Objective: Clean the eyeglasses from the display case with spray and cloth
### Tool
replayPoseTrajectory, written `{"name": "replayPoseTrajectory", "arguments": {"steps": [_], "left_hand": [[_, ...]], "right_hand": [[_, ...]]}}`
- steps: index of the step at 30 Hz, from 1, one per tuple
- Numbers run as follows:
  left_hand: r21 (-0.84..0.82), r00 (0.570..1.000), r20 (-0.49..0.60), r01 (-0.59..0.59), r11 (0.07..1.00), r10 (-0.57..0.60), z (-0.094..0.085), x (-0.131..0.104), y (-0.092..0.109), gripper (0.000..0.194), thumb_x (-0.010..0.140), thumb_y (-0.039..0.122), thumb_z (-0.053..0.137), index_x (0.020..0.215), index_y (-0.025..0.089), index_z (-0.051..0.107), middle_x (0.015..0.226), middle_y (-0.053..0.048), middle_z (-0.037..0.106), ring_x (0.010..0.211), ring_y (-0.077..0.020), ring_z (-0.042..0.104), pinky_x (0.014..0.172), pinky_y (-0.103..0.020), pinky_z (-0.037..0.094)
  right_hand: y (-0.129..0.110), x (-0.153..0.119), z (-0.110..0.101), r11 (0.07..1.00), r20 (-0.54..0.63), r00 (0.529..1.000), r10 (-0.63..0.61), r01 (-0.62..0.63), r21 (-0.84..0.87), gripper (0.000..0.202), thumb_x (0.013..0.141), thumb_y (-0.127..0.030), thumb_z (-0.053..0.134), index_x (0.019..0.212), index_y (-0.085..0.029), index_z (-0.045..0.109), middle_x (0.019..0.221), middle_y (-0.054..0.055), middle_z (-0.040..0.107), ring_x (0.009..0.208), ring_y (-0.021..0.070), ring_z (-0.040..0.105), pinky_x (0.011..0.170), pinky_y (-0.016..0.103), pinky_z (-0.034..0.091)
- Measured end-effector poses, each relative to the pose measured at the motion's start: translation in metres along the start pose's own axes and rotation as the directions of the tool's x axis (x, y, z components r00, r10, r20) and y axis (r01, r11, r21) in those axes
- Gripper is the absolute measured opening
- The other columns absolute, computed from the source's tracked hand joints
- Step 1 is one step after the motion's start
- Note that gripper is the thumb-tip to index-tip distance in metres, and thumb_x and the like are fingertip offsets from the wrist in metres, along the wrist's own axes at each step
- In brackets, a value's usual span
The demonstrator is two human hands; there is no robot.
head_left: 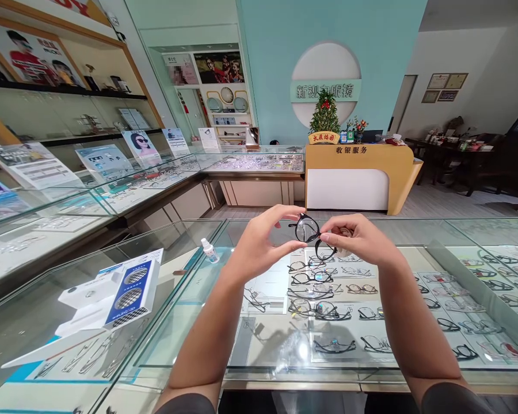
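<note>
A pair of black-rimmed eyeglasses (pixel 307 229) is held up between my two hands, above a glass display counter (pixel 267 368). My left hand (pixel 270 233) grips the glasses by one outer side, thumb below and fingers above the rim. On the other side, my right hand (pixel 356 236) pinches the frame between thumb and fingers, near the bridge and second lens. The glasses are tilted, one lens higher than the other. Beneath the glass, below my hands, lie rows of eyeglass frames (pixel 313 278). A small white bottle (pixel 210 251) stands on the counter, left of my left hand.
A blue and white cardboard display (pixel 132 293) stands on the glass at left. More glass cases with propped signs (pixel 105 163) run along the left wall. Across the floor is a yellow and white service desk (pixel 362 178) with a plant (pixel 324 115) on top.
</note>
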State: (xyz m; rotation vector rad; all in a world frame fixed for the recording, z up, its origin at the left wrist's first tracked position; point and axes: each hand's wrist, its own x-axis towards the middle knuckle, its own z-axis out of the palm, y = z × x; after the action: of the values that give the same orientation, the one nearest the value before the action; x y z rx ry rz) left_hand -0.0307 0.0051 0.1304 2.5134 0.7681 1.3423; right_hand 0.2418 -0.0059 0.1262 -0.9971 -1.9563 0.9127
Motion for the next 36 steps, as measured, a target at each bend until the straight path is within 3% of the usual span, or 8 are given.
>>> {"name": "replayPoseTrajectory", "arguments": {"steps": [8,17,20,22,25,27,30,36], "left_hand": [[-0.351,0.997,0.062,0.060,0.935,-0.041,0.002,0.000,-0.009,0.060,0.084,0.031,0.095,0.138,0.025,0.069,0.136,-0.012,0.076,0.123,-0.0251,0.075,0.101,-0.037,0.064],[-0.504,0.990,0.115,0.131,0.854,-0.084,0.006,0.000,-0.023,0.063,0.081,0.027,0.096,0.139,0.027,0.069,0.141,-0.013,0.070,0.125,-0.0249,0.071,0.104,-0.037,0.061],[-0.480,0.992,0.095,0.121,0.869,-0.086,0.008,0.004,-0.021,0.073,0.082,0.035,0.095,0.146,0.028,0.061,0.143,-0.013,0.068,0.127,-0.0259,0.068,0.101,-0.037,0.059],[-0.387,0.990,-0.057,0.096,0.917,-0.128,0.011,0.005,-0.018,0.074,0.081,0.041,0.095,0.145,0.029,0.060,0.139,-0.011,0.067,0.121,-0.0241,0.068,0.097,-0.036,0.056],[-0.185,0.912,-0.315,0.213,0.959,-0.264,0.018,0.005,-0.010,0.033,0.090,0.045,0.085,0.115,0.025,0.074,0.093,-0.001,0.065,0.083,-0.0153,0.060,0.076,-0.030,0.048],[-0.161,0.892,-0.251,0.344,0.925,-0.375,0.027,0.004,-0.005,0.026,0.096,0.048,0.076,0.092,0.022,0.077,0.068,0.004,0.047,0.065,-0.0131,0.044,0.064,-0.029,0.037],[-0.224,0.880,-0.043,0.452,0.863,-0.472,0.043,0.004,0.000,0.037,0.096,0.056,0.074,0.084,0.020,0.078,0.062,0.005,0.037,0.061,-0.0126,0.034,0.060,-0.030,0.027],[-0.409,0.819,-0.040,0.509,0.757,-0.572,0.056,0.010,-0.006,0.038,0.088,0.057,0.079,0.087,0.019,0.078,0.061,0.006,0.033,0.061,-0.0119,0.029,0.060,-0.029,0.024]], "right_hand": [[0.002,0.006,-0.003,0.998,0.142,0.989,0.033,-0.040,0.046,0.040,0.096,-0.054,0.077,0.120,-0.023,0.081,0.071,-0.006,0.043,0.064,0.0119,0.038,0.059,0.028,0.030],[-0.001,0.008,0.002,0.971,0.220,0.975,0.044,-0.094,0.221,0.043,0.092,-0.056,0.080,0.111,-0.018,0.085,0.095,0.006,0.075,0.082,0.0164,0.059,0.075,0.031,0.045],[0.002,0.009,0.002,0.976,0.139,0.986,0.087,-0.112,0.185,0.047,0.090,-0.060,0.080,0.110,-0.017,0.085,0.090,0.005,0.073,0.076,0.0153,0.056,0.069,0.030,0.043],[0.006,0.011,0.003,0.982,0.027,0.992,0.125,-0.128,0.137,0.050,0.088,-0.062,0.081,0.111,-0.018,0.084,0.083,0.003,0.068,0.069,0.0133,0.050,0.062,0.029,0.038],[0.007,0.013,0.007,0.990,-0.138,0.981,0.133,-0.125,0.066,0.050,0.089,-0.062,0.079,0.113,-0.019,0.083,0.073,-0.002,0.058,0.063,0.0122,0.042,0.061,0.029,0.033],[0.006,0.014,0.014,0.996,-0.244,0.966,0.088,-0.092,-0.004,0.047,0.091,-0.060,0.076,0.112,-0.019,0.083,0.069,-0.003,0.055,0.064,0.0133,0.042,0.062,0.030,0.033],[0.002,0.014,0.027,0.980,-0.384,0.923,-0.001,-0.074,-0.182,0.039,0.094,-0.053,0.072,0.111,-0.019,0.083,0.067,-0.003,0.056,0.064,0.0150,0.048,0.065,0.030,0.034],[-0.002,0.014,0.047,0.874,-0.485,0.870,-0.091,-0.163,-0.457,0.036,0.098,-0.051,0.068,0.115,-0.023,0.083,0.070,0.000,0.066,0.064,0.0169,0.055,0.065,0.030,0.032]]}}
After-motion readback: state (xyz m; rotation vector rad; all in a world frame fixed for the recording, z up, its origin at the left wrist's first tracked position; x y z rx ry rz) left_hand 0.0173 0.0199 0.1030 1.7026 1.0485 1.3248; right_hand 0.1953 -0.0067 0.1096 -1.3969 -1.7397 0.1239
